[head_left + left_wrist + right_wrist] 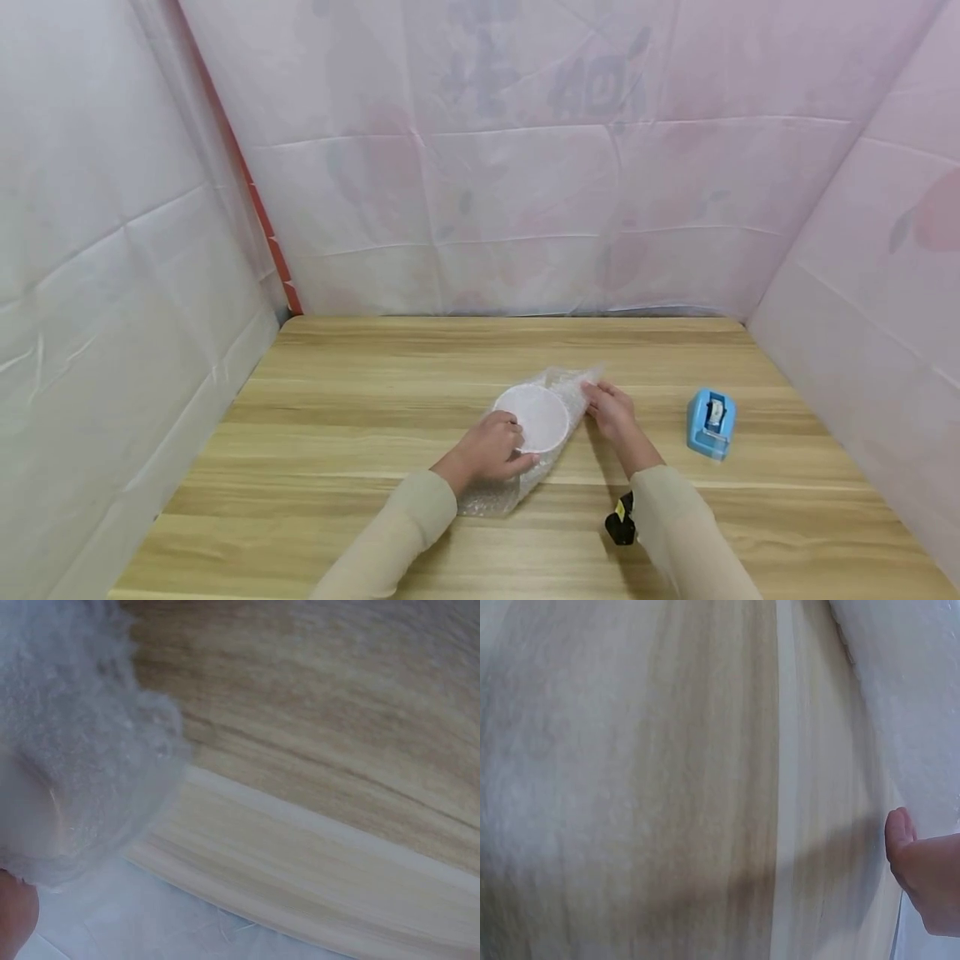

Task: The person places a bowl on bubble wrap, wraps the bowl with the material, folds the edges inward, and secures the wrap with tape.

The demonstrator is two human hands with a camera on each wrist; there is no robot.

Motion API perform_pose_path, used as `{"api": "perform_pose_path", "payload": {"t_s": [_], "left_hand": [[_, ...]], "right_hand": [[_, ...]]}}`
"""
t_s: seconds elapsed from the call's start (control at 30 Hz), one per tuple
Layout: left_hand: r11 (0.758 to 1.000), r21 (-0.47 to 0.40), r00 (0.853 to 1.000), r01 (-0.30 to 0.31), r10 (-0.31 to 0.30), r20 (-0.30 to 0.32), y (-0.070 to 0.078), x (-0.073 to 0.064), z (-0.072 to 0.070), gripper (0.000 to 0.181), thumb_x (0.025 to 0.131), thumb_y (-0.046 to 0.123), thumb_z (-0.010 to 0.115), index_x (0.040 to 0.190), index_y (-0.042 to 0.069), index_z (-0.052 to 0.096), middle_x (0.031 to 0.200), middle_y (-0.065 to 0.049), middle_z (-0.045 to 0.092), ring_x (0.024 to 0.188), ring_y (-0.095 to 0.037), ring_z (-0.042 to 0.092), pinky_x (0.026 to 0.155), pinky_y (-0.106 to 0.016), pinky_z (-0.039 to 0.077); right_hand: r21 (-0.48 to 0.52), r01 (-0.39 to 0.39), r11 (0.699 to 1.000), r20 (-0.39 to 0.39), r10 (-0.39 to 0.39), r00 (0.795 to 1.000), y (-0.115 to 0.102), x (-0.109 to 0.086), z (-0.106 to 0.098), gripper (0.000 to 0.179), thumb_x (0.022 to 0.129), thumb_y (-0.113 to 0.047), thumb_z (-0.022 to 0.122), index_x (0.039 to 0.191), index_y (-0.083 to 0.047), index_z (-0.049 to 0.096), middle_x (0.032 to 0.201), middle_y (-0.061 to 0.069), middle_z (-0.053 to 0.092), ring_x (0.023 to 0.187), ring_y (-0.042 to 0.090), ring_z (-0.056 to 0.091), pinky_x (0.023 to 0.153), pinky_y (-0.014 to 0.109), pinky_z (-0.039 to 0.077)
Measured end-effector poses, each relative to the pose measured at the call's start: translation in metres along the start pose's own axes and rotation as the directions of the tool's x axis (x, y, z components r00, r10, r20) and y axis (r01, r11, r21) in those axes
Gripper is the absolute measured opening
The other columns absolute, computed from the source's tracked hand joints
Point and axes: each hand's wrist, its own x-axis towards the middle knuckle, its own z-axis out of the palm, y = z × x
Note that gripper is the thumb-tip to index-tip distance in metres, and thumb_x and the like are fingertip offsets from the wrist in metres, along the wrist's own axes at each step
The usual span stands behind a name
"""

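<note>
A white round dish [542, 417] lies on a sheet of clear bubble wrap [487, 498], near the middle of the table. My left hand [491, 450] holds the dish at its near left rim, the fingers curled over the edge and the thumb along the near side. At the far right corner of the wrap, my right hand [613, 410] pinches the sheet's edge between thumb and fingers. In the left wrist view, crumpled bubble wrap [97, 735] bulges beside a fingertip. The right wrist view catches the right hand [930, 877] against the raised wrap [915, 712].
A blue tape dispenser [711, 423] with a roll in it stands to the right on the wood-grain table [337, 400]. Close beside the right sleeve sits a black object with a yellow mark [621, 523], partly hidden. Pale sheets [517, 208] hang around the table's back and sides.
</note>
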Motion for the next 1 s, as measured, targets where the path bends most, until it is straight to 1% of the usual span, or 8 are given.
{"api": "perform_pose_path", "payload": {"t_s": [0.1, 0.23, 0.43, 0.57, 0.63, 0.73, 0.87, 1.0], "left_hand": [[1.0, 0.001, 1.0, 0.006, -0.006, 0.006, 0.0, 0.0, 0.002, 0.038, 0.091, 0.041, 0.048, 0.064, 0.018, 0.06, 0.072, 0.009, 0.067, 0.084, -0.009, 0.061, 0.095, -0.023, 0.041], [1.0, 0.01, 1.0, 0.002, -0.002, 0.001, 0.0, 0.001, 0.002, 0.039, 0.091, 0.042, 0.048, 0.062, 0.018, 0.057, 0.069, 0.01, 0.065, 0.083, -0.009, 0.061, 0.095, -0.023, 0.041], [1.0, 0.015, 1.0, 0.002, -0.002, 0.004, 0.001, 0.0, -0.001, 0.039, 0.091, 0.042, 0.047, 0.061, 0.019, 0.055, 0.069, 0.01, 0.064, 0.084, -0.009, 0.06, 0.094, -0.023, 0.041], [1.0, 0.001, 1.0, 0.01, -0.01, 0.016, 0.002, 0.001, -0.001, 0.039, 0.091, 0.041, 0.046, 0.062, 0.018, 0.057, 0.071, 0.008, 0.066, 0.087, -0.01, 0.061, 0.095, -0.024, 0.041], [1.0, -0.002, 1.0, 0.012, -0.012, 0.017, 0.002, 0.001, -0.001, 0.039, 0.092, 0.041, 0.046, 0.062, 0.018, 0.056, 0.072, 0.008, 0.066, 0.087, -0.011, 0.061, 0.096, -0.024, 0.041], [1.0, -0.001, 1.0, 0.013, -0.013, 0.012, 0.002, 0.001, -0.002, 0.038, 0.091, 0.041, 0.046, 0.062, 0.018, 0.056, 0.072, 0.008, 0.066, 0.088, -0.011, 0.061, 0.096, -0.024, 0.04], [1.0, -0.01, 1.0, 0.013, -0.013, 0.013, 0.002, 0.0, -0.003, 0.039, 0.091, 0.042, 0.046, 0.062, 0.018, 0.056, 0.072, 0.008, 0.066, 0.088, -0.011, 0.061, 0.096, -0.025, 0.041], [1.0, -0.018, 1.0, 0.011, -0.011, 0.013, 0.002, 0.0, -0.004, 0.039, 0.091, 0.042, 0.046, 0.062, 0.018, 0.056, 0.071, 0.007, 0.066, 0.089, -0.012, 0.061, 0.096, -0.025, 0.041]], "right_hand": [[0.006, 0.003, 1.0, 0.013, -0.003, 1.0, -0.001, 0.0, -0.002, 0.06, 0.094, -0.008, 0.047, 0.143, 0.009, 0.017, 0.086, -0.011, 0.054, 0.071, -0.006, 0.055, 0.07, 0.01, 0.047], [-0.013, 0.027, 1.0, 0.005, -0.027, 1.0, 0.0, 0.003, -0.003, 0.057, 0.094, -0.006, 0.045, 0.143, 0.01, 0.019, 0.087, -0.011, 0.053, 0.072, -0.006, 0.053, 0.07, 0.01, 0.046], [-0.041, 0.073, 0.996, -0.05, -0.075, 0.996, 0.001, 0.004, -0.001, 0.05, 0.093, -0.004, 0.044, 0.137, 0.012, 0.028, 0.077, -0.013, 0.05, 0.067, -0.003, 0.049, 0.063, 0.011, 0.044], [-0.019, 0.117, 0.993, -0.066, -0.118, 0.991, -0.002, 0.003, 0.0, 0.023, 0.091, -0.001, 0.046, 0.113, 0.006, 0.05, 0.075, -0.011, 0.048, 0.067, -0.001, 0.048, 0.061, 0.013, 0.044], [-0.012, 0.132, 0.991, -0.061, -0.133, 0.989, -0.004, 0.003, 0.0, 0.009, 0.09, 0.0, 0.047, 0.096, 0.0, 0.053, 0.074, -0.009, 0.048, 0.066, 0.0, 0.047, 0.06, 0.014, 0.043], [-0.059, 0.144, 0.988, -0.042, -0.147, 0.988, -0.008, 0.0, 0.0, 0.01, 0.091, -0.003, 0.048, 0.099, -0.003, 0.054, 0.082, -0.01, 0.05, 0.07, -0.001, 0.047, 0.062, 0.014, 0.043], [-0.238, 0.208, 0.949, -0.044, -0.225, 0.973, -0.01, -0.002, 0.002, 0.024, 0.092, -0.009, 0.05, 0.112, 0.003, 0.052, 0.094, -0.01, 0.056, 0.075, -0.007, 0.047, 0.067, 0.01, 0.043], [-0.377, 0.302, 0.876, -0.069, -0.351, 0.934, -0.011, -0.003, 0.005, 0.008, 0.089, -0.005, 0.054, 0.092, 0.002, 0.055, 0.087, -0.006, 0.062, 0.071, -0.008, 0.048, 0.065, 0.008, 0.042]]}}
